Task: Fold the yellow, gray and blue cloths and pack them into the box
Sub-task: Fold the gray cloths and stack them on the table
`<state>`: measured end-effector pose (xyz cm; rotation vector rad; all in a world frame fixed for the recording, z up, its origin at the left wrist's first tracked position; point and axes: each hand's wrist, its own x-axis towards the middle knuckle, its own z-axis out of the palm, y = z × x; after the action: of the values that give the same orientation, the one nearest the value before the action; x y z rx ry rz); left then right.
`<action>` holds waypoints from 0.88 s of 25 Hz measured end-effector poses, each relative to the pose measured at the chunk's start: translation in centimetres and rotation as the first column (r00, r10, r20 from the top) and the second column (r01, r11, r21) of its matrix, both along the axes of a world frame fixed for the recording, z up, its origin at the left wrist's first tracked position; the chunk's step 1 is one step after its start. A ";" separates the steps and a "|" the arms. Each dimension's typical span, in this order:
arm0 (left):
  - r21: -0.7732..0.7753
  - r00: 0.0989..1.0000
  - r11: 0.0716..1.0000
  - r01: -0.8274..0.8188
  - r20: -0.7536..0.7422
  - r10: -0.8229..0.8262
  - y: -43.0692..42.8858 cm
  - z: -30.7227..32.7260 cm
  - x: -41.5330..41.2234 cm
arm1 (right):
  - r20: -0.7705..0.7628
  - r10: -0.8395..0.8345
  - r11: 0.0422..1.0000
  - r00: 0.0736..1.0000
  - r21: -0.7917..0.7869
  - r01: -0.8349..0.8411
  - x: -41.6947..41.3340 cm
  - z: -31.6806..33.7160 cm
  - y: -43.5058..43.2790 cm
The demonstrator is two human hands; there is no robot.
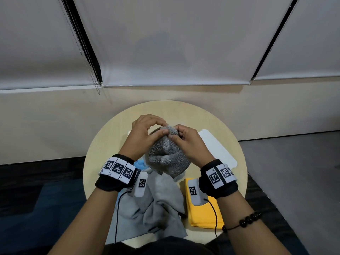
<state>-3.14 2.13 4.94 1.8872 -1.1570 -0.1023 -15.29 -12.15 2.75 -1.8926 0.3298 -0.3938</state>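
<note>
Left hand (145,133) and right hand (189,142) both pinch speckled gray terry cloth (167,157) top, above round beige table (230,126); black-and-white code tags (117,167) on black wristbands (108,183).

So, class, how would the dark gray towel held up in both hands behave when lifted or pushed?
Probably floppy: the dark gray towel sags in a bunch below where the left hand and right hand pinch it. Likely light: pinches alone carry it. Its fuzzy pile would probably drag, not slide, if pushed.
</note>
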 end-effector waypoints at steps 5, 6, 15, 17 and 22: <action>-0.157 0.978 0.968 -0.194 -0.102 0.180 0.0 -0.1 0.1 | -0.104 0.029 0.958 0.994 -0.279 -0.058 -0.9 -0.5 -0.9; -0.203 0.967 0.949 -0.239 -0.135 0.215 0.2 0.1 0.5 | -0.165 0.016 0.941 0.986 -0.330 -0.071 -1.2 -0.8 -1.4; -0.272 0.967 0.928 -0.254 -0.092 0.238 -0.5 2.3 1.7 | -0.215 0.110 0.994 0.970 0.024 -0.108 -2.5 -3.0 -2.7; -0.261 0.962 0.926 -0.272 -0.093 0.256 -0.5 2.4 2.0 | -0.174 0.083 0.996 0.981 0.049 -0.076 -2.0 -2.7 -1.9; -0.272 0.885 0.850 -0.452 -0.021 0.464 0.1 1.5 2.4 | 0.024 -0.216 0.965 0.976 0.158 0.209 -0.9 -2.7 -1.1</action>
<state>-0.75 2.22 6.44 1.8711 -0.6762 0.3516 -16.23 -13.21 0.07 -1.7002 0.5241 -0.5348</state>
